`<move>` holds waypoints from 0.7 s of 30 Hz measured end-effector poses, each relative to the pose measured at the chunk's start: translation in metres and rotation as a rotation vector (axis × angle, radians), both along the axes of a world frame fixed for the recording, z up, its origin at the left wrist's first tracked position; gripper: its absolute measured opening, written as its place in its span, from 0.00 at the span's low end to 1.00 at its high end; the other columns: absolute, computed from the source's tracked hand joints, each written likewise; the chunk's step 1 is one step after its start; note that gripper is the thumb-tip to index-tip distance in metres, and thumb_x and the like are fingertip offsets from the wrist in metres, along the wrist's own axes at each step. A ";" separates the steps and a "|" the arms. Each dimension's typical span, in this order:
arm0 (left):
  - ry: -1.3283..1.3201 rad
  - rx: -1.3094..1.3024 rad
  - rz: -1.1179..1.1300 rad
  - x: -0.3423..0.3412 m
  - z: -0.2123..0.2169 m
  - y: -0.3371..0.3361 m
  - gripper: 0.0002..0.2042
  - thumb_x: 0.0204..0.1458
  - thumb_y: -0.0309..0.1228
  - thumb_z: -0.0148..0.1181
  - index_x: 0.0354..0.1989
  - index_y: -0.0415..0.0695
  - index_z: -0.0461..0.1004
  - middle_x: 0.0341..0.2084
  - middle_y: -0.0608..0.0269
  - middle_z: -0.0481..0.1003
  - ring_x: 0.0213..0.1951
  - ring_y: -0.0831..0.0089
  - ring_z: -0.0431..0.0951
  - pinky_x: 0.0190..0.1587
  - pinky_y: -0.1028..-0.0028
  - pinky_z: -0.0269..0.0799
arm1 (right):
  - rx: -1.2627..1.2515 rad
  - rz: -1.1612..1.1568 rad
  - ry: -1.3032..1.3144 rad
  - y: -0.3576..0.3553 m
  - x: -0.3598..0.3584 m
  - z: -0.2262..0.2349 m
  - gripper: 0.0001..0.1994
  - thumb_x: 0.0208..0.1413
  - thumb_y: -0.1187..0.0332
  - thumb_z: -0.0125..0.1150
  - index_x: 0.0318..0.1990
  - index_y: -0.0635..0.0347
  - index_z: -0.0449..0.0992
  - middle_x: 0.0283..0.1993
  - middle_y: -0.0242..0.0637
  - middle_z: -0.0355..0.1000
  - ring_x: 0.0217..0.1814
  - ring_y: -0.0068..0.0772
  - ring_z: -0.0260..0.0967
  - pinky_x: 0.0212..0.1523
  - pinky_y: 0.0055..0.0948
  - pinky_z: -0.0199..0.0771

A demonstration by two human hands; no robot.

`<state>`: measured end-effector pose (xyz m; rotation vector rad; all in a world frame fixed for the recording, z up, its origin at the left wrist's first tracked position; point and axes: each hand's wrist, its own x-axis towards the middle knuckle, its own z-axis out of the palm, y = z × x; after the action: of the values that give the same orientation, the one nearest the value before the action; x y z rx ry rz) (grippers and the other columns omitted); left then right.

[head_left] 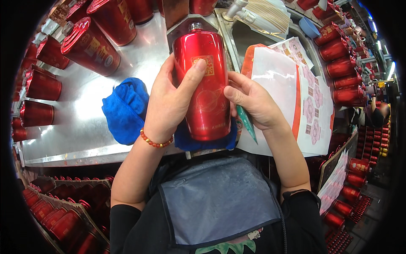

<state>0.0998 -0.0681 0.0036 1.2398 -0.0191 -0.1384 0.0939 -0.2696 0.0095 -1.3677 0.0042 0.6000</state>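
Head view shows the work in hand, a glossy red bottle with rounded shoulders (207, 112), upright in front of the person, its base over a folded dark-blue cloth (230, 139) at the near edge of the shiny metal surface (80, 142). The left hand (171, 95) wraps the bottle's left side, fingers closed round it and thumb across the front, partly over a square gold emblem (208, 64). The right hand (253, 99) has its fingers curled narrowly round a slim green pointed tool (246, 122), fingertips at the bottle's right edge.

As far as shows, this bottle's front looks well advanced: the emblem is on, with a fine ringed-planet outline below it. The bare threaded neck (195, 26) has no cap, so closing it seems left undone. Whether the emblem needs more smoothing, or what the back bears, cannot be told.

A crumpled bright-blue cloth (125, 111) lies left of the bottle; to the right lies a white sheet printed with pinkish designs (313, 106), some of them apparently unused. Red bottles with gold lettering (95, 48) stand at far left, seemingly further along.
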 end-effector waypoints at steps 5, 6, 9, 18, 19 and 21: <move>0.000 0.040 0.000 -0.001 -0.001 0.001 0.24 0.61 0.41 0.65 0.56 0.34 0.70 0.45 0.56 0.78 0.45 0.75 0.78 0.49 0.74 0.76 | 0.005 0.006 0.022 -0.001 -0.001 0.004 0.34 0.62 0.58 0.68 0.68 0.70 0.63 0.48 0.34 0.74 0.35 0.15 0.70 0.38 0.17 0.74; 0.004 0.054 0.006 0.000 -0.001 0.001 0.24 0.61 0.42 0.65 0.55 0.34 0.70 0.44 0.56 0.79 0.44 0.75 0.79 0.48 0.74 0.76 | 0.029 0.013 0.025 -0.002 -0.001 0.002 0.34 0.63 0.58 0.68 0.68 0.70 0.63 0.46 0.33 0.74 0.33 0.15 0.70 0.36 0.16 0.73; -0.028 0.052 -0.011 0.000 -0.003 0.003 0.24 0.61 0.43 0.65 0.55 0.34 0.70 0.44 0.56 0.79 0.43 0.75 0.79 0.47 0.74 0.77 | 0.041 0.003 0.010 -0.003 -0.003 -0.001 0.33 0.63 0.57 0.67 0.68 0.70 0.63 0.46 0.33 0.74 0.32 0.15 0.70 0.35 0.16 0.73; -0.176 0.224 0.025 -0.035 -0.042 0.026 0.37 0.62 0.44 0.63 0.71 0.31 0.58 0.67 0.41 0.62 0.69 0.58 0.62 0.72 0.64 0.54 | 0.021 0.025 -0.047 -0.006 -0.013 0.002 0.35 0.61 0.61 0.69 0.69 0.70 0.62 0.59 0.38 0.72 0.37 0.17 0.71 0.37 0.18 0.74; -0.185 0.240 0.018 -0.037 -0.043 0.025 0.37 0.62 0.43 0.63 0.71 0.31 0.58 0.67 0.41 0.62 0.69 0.58 0.62 0.72 0.63 0.54 | 0.021 0.016 -0.064 -0.003 -0.014 0.001 0.35 0.61 0.62 0.70 0.69 0.70 0.62 0.60 0.38 0.71 0.38 0.17 0.71 0.37 0.18 0.74; -0.201 0.272 0.005 -0.041 -0.045 0.023 0.36 0.62 0.43 0.64 0.70 0.30 0.58 0.67 0.41 0.62 0.69 0.57 0.62 0.72 0.63 0.55 | 0.020 0.016 -0.064 -0.002 -0.014 0.001 0.35 0.60 0.63 0.71 0.70 0.70 0.62 0.61 0.38 0.71 0.42 0.18 0.71 0.40 0.19 0.75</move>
<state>0.0590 -0.0452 -0.0417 1.5216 -0.1763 -0.0105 0.0798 -0.2715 0.0109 -1.3684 -0.0639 0.5677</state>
